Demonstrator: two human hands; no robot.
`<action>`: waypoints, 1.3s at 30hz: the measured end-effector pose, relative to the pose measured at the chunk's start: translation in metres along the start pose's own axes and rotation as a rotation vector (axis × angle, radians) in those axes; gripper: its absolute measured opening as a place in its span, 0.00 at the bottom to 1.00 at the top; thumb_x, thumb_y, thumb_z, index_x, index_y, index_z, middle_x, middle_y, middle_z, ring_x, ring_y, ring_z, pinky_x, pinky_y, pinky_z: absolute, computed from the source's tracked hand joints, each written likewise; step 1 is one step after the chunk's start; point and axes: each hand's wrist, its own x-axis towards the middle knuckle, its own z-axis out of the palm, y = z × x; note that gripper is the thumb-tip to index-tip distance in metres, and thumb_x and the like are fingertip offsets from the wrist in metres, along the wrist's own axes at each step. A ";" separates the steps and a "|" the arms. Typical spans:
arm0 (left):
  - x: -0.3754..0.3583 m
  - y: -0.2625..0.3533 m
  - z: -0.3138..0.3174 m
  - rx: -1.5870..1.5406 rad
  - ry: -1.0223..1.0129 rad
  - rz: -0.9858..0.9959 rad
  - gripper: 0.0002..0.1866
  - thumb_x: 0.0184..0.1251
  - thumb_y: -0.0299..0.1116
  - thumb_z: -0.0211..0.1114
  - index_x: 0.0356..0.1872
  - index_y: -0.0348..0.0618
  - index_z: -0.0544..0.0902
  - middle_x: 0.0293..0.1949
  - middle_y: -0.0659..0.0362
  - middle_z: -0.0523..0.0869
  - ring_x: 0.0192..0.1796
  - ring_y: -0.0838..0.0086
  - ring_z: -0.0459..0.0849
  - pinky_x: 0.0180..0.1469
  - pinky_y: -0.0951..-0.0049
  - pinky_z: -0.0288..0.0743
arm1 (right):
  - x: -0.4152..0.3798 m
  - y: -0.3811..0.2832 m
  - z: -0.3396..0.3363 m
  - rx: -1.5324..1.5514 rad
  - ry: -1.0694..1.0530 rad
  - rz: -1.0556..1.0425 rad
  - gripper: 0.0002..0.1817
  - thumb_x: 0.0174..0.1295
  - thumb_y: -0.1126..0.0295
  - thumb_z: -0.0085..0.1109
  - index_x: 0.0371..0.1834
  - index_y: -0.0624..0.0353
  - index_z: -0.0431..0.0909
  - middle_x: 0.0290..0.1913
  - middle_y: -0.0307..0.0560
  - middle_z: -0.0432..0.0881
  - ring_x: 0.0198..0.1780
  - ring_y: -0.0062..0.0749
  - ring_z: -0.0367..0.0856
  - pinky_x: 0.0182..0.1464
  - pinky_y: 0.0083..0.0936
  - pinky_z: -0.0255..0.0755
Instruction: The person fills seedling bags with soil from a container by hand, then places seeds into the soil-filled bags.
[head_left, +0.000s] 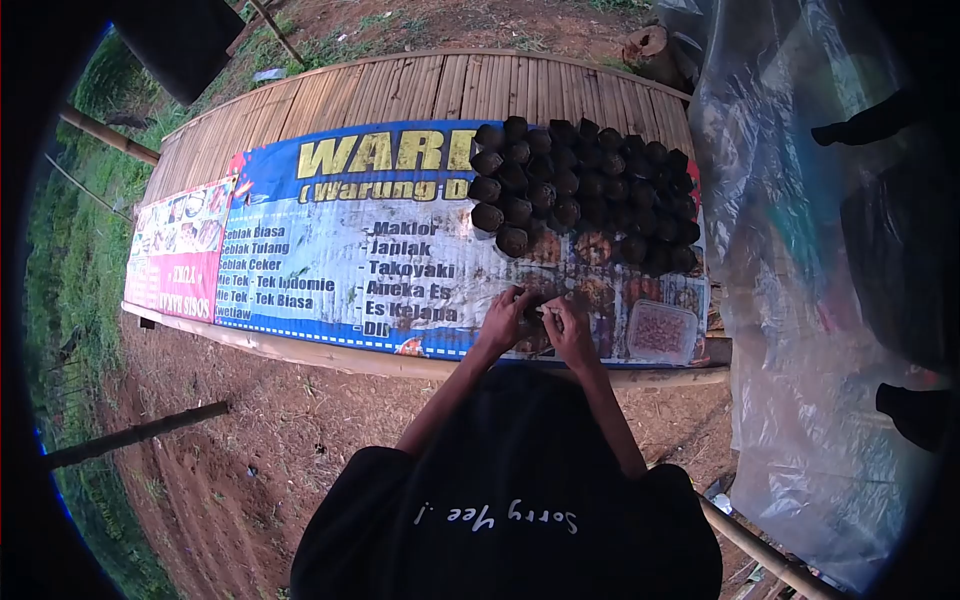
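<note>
My left hand (506, 318) curls at the left side of a small dark pot (535, 308) near the front edge of the banner-covered table. On its other side is my right hand (567, 326), fingers bent together in a pinch over the pot's edge; anything between the fingertips is too small to make out. Beyond my hands, several black seedling bags (513, 241) filled with dark soil stand upright in close rows. To the right of my right hand sits a clear plastic tub (663, 332) holding small pinkish pieces that look like seeds.
The printed banner (300, 250) lies over a bamboo-slat table (400, 100). A translucent plastic sheet (790, 300) hangs along the right side. Bamboo poles (140, 435) stick out at the left and lower right. Bare soil and grass surround the table.
</note>
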 end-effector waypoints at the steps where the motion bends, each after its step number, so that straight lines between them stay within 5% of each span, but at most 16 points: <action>1: 0.000 0.000 0.001 -0.014 0.001 0.008 0.31 0.41 0.34 0.76 0.53 0.47 0.78 0.46 0.52 0.77 0.49 0.54 0.78 0.52 0.58 0.73 | -0.001 0.001 0.000 -0.001 0.002 0.001 0.05 0.61 0.74 0.55 0.37 0.62 0.70 0.33 0.55 0.76 0.39 0.54 0.77 0.38 0.43 0.71; 39: 0.000 0.009 -0.007 -0.003 -0.040 -0.045 0.31 0.42 0.33 0.74 0.54 0.50 0.77 0.50 0.51 0.76 0.53 0.52 0.76 0.56 0.57 0.70 | -0.001 0.001 -0.002 -0.099 0.008 0.019 0.06 0.61 0.74 0.55 0.39 0.62 0.72 0.36 0.56 0.77 0.41 0.54 0.77 0.42 0.42 0.72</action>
